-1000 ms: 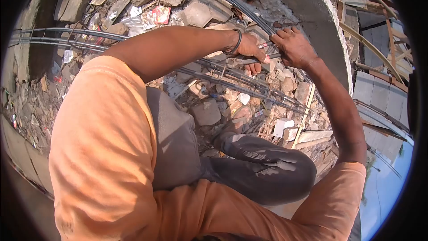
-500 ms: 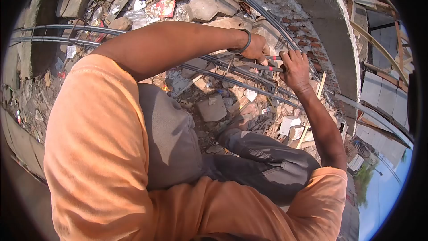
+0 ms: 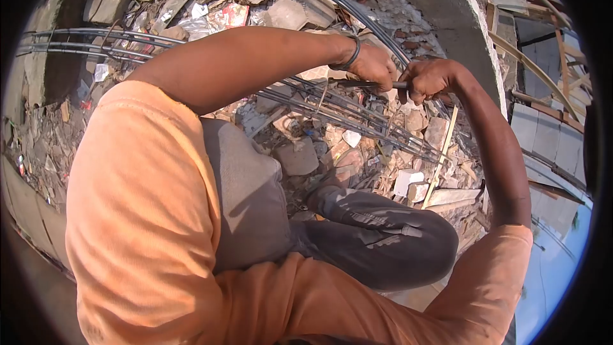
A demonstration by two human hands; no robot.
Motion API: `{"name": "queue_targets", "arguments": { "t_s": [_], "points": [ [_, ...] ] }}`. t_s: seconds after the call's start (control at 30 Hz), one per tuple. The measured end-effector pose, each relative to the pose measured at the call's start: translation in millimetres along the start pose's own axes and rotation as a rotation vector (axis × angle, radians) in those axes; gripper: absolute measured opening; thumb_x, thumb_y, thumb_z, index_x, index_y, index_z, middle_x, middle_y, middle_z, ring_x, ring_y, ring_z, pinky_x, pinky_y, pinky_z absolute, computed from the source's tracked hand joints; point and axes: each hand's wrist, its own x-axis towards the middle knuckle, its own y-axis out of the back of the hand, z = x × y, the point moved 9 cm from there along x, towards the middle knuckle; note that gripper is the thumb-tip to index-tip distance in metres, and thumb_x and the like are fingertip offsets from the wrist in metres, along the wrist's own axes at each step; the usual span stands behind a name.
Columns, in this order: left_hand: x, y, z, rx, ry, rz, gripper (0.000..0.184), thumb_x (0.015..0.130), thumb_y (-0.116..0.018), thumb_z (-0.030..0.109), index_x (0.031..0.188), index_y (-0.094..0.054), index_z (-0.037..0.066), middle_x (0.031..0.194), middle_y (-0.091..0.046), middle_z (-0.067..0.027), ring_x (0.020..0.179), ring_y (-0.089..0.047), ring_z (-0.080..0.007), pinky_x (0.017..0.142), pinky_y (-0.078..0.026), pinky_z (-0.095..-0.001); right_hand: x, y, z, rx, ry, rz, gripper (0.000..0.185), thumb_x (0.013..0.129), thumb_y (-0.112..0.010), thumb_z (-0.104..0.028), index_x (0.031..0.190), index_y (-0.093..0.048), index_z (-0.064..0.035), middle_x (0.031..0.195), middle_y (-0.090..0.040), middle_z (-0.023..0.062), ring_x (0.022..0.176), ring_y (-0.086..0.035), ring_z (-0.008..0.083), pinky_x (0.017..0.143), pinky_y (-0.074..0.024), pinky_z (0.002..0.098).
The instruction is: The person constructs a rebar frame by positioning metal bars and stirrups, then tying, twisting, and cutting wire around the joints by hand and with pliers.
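My left hand (image 3: pixel 373 67), with a dark band at the wrist, is closed around a dark two-handled tool (image 3: pixel 351 83). My right hand (image 3: pixel 431 80) is closed at the right end of the same tool, beside the left hand. The tool's left end lies by a thin tie on a bundle of long metal bars (image 3: pixel 357 115); whether it grips the tie cannot be made out. More bars (image 3: pixel 357 14) curve down from the top, passing behind my right hand.
Broken concrete, bricks and litter (image 3: pixel 297 156) cover the ground below the bars. A concrete beam (image 3: pixel 447 0) slants along the upper right. A thin wooden strip (image 3: pixel 440 160) leans below my right hand. My bent, trousered leg (image 3: pixel 383 243) is at lower centre.
The tool's two handles, seen apart with reddish marks before, now look like one dark bar. My right hand has turned, its elbow has swung outward, and both hands are closer together.
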Motion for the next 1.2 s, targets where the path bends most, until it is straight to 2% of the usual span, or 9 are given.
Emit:
{"name": "queue_targets", "arguments": {
  "t_s": [0.13, 0.2, 0.37, 0.6, 0.8, 1.0, 1.03, 1.13, 1.2],
  "points": [
    [19, -12, -16, 0.350, 0.071, 0.166, 0.043, 0.077, -0.071, 0.033, 0.104, -0.063, 0.001, 0.088, -0.068, -0.0131, 0.084, -0.065, -0.0223, 0.072, -0.048, -0.0346, 5, 4, 4, 0.165, -0.013, -0.056, 0.039, 0.061, -0.062, -0.007, 0.098, -0.068, 0.0045, 0.071, -0.066, 0.0136, 0.056, -0.062, 0.0193, 0.048, -0.0456, 0.0344],
    [16, -9, -20, 0.057, 0.082, 0.018, 0.047, 0.077, -0.073, 0.042, 0.097, -0.063, 0.000, 0.085, -0.068, -0.0100, 0.079, -0.064, -0.0218, 0.070, -0.048, -0.0354, 1, 8, 4, 0.177, -0.056, 0.001, 0.037, 0.063, -0.063, -0.006, 0.099, -0.068, 0.0044, 0.072, -0.067, 0.0138, 0.059, -0.065, 0.0195, 0.049, -0.0473, 0.0374],
    [23, 2, -21, 0.100, 0.108, -0.029, 0.053, 0.075, -0.075, 0.045, 0.098, -0.064, -0.002, 0.090, -0.067, -0.0114, 0.085, -0.062, -0.0219, 0.074, -0.047, -0.0352, -3, 21, -21, -0.528, 0.133, 0.343, 0.035, 0.080, -0.056, -0.004, 0.114, -0.063, -0.0055, 0.092, -0.067, 0.0201, 0.086, -0.063, 0.0388, 0.078, -0.0496, 0.0456],
    [28, -1, -16, 0.278, 0.090, -0.001, 0.065, 0.075, -0.072, 0.050, 0.113, -0.062, -0.002, 0.105, -0.066, -0.0194, 0.098, -0.062, -0.0327, 0.084, -0.047, -0.0412, 2, -1, -8, -0.488, 0.225, 0.557, 0.033, 0.079, -0.051, 0.001, 0.110, -0.060, -0.0048, 0.095, -0.064, 0.0185, 0.095, -0.062, 0.0353, 0.084, -0.0488, 0.0447],
    [33, 1, -21, 0.303, 0.118, 0.016, 0.062, 0.075, -0.073, 0.048, 0.112, -0.063, -0.001, 0.107, -0.065, -0.0198, 0.102, -0.061, -0.0314, 0.087, -0.046, -0.0408, 2, 4, -10, -0.423, 0.313, 0.688, 0.028, 0.079, -0.054, -0.003, 0.106, -0.063, -0.0043, 0.095, -0.065, 0.0166, 0.093, -0.062, 0.0352, 0.082, -0.0498, 0.0444],
    [19, -2, -8, 0.220, 0.213, 0.301, 0.053, 0.075, -0.073, 0.048, 0.079, -0.067, -0.005, 0.071, -0.067, -0.0157, 0.071, -0.067, -0.0273, 0.070, -0.052, -0.0366, 6, 26, -9, -0.213, -0.079, 0.212, 0.029, 0.076, -0.070, -0.021, 0.103, -0.069, -0.0094, 0.088, -0.070, 0.0137, 0.089, -0.066, 0.0306, 0.081, -0.0512, 0.0405],
    [19, 5, -6, 0.227, 0.169, 0.408, 0.049, 0.074, -0.076, 0.044, 0.068, -0.066, -0.003, 0.058, -0.063, -0.0117, 0.054, -0.065, -0.0220, 0.053, -0.052, -0.0331, 3, 28, -6, -0.118, -0.140, 0.127, 0.030, 0.075, -0.073, -0.024, 0.102, -0.070, -0.0105, 0.085, -0.071, 0.0130, 0.088, -0.067, 0.0290, 0.081, -0.0514, 0.0402],
    [21, 8, -23, -0.137, 0.127, 0.315, 0.043, 0.074, -0.079, 0.037, 0.066, -0.064, -0.002, 0.059, -0.062, -0.0108, 0.050, -0.063, -0.0173, 0.045, -0.050, -0.0301, -37, 59, -56, -0.513, 0.089, 0.485, 0.045, 0.073, -0.076, -0.026, 0.114, -0.066, -0.0106, 0.096, -0.069, 0.0136, 0.097, -0.066, 0.0235, 0.087, -0.0507, 0.0397],
    [16, -3, -17, -0.403, 0.043, 0.250, 0.037, 0.073, -0.081, 0.027, 0.065, -0.062, -0.003, 0.061, -0.062, -0.0078, 0.047, -0.061, -0.0147, 0.041, -0.051, -0.0259, -70, 71, -62, -0.015, 0.422, 0.804, 0.055, 0.076, -0.074, -0.031, 0.125, -0.058, -0.0094, 0.106, -0.066, 0.0151, 0.106, -0.062, 0.0240, 0.095, -0.0477, 0.0401]
  ]
}}
